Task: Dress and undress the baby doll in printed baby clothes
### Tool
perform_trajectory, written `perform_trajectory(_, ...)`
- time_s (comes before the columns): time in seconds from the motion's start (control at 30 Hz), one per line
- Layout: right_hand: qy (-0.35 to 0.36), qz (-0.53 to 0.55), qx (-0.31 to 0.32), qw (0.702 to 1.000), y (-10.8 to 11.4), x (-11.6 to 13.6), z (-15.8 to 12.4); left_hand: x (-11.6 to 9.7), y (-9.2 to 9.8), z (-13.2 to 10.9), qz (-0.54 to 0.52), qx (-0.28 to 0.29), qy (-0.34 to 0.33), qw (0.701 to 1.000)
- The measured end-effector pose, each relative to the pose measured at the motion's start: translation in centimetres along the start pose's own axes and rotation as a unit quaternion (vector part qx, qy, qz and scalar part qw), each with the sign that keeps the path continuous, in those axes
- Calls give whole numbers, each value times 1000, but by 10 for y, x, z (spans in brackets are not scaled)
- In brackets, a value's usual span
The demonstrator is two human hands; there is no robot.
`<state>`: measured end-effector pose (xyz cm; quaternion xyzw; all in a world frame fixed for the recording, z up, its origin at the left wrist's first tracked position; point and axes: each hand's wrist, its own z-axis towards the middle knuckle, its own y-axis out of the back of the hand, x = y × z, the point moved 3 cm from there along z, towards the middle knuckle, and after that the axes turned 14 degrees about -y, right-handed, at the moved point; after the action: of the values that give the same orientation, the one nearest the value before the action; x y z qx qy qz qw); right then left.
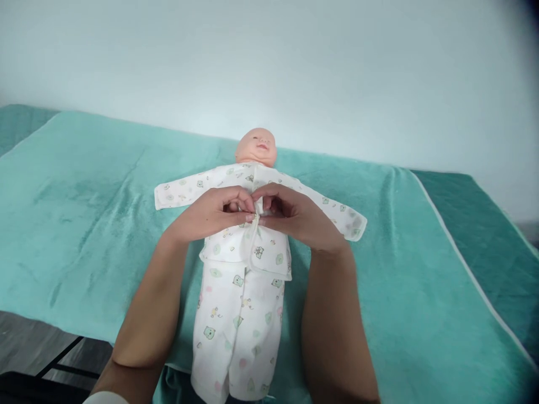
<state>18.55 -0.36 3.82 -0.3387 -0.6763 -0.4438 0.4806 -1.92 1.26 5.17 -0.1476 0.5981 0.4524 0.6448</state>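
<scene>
A baby doll (pixel 256 145) lies on its back, head away from me, in a white printed jacket (pixel 269 252) and matching trousers (pixel 236 325). Its sleeves spread out to both sides. My left hand (pixel 213 212) pinches the jacket's front edge near the middle of the chest. Opposite it, my right hand (pixel 295 213) pinches the same front opening, its fingertips meeting those of the left. Below the hands the two front edges of the jacket lie close together. Whatever fastener sits between my fingertips is hidden.
A turquoise blanket (pixel 105 224) covers the table, with soft creases. Darker green quilted cloth (pixel 471 224) shows at the right. A pale wall (pixel 269 67) stands behind the table. Black metal bars (pixel 63 359) and grey floor show at the lower left.
</scene>
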Motion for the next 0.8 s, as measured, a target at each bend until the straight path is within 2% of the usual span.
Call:
perform_trajectory(0.23, 4, 22, 1, 1000, 1, -4, 2, 2, 0, 0, -4, -9, 0, 1000)
perform_trajectory(0.6, 14, 3, 2, 1000, -1, -2, 3, 4, 1, 0, 38, 9, 17, 999)
perform_trajectory(0.8, 38, -35, -3, 999, -4, 6, 0, 1, 0, 1, 49, 12, 1, 999)
